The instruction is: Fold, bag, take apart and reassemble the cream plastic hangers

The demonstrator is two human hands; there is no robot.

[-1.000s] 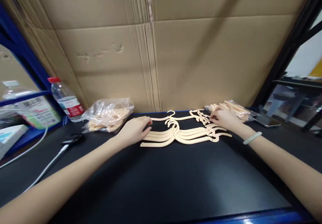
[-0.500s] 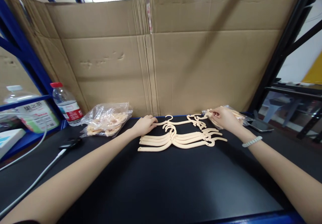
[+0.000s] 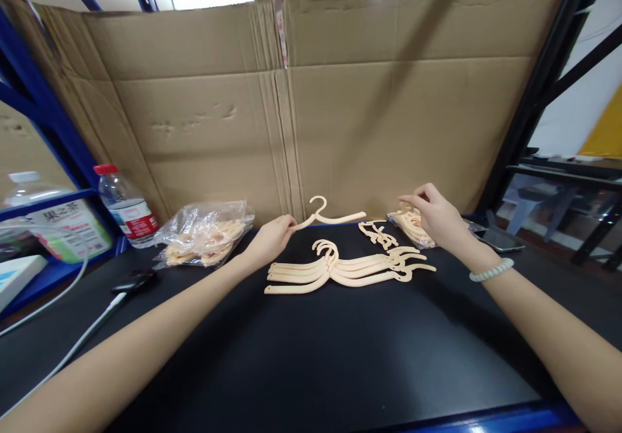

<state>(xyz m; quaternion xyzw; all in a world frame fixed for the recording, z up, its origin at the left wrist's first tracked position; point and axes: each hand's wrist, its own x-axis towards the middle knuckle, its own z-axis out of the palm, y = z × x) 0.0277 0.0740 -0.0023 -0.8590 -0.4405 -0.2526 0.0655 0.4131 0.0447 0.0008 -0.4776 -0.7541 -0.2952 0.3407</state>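
My left hand [image 3: 273, 237] is closed on one end of a cream plastic hanger [image 3: 335, 218], raised at the back of the table with its hook up. Below it lies a stack of similar hangers [image 3: 301, 277], hooks bunched in the middle and curved end pieces at the right. A small heap of cream curved pieces [image 3: 380, 234] is behind the stack's right side. My right hand [image 3: 435, 218] hovers over the clear bag of cream pieces [image 3: 416, 229], index finger extended and other fingers bent; a beige bit shows beneath its fingertips, but the grip is unclear.
Another clear bag of cream parts [image 3: 204, 235] is at the back left, beside a red-capped bottle [image 3: 125, 207]. A black device with a white cable [image 3: 135, 281] sits at left. A phone [image 3: 500, 240] lies at right. Cardboard [image 3: 389, 109] walls the back.
My left hand has lifted the hanger off the table, tilting it and bringing it slightly left. My right hand has risen a little, away from the small heap of pieces.
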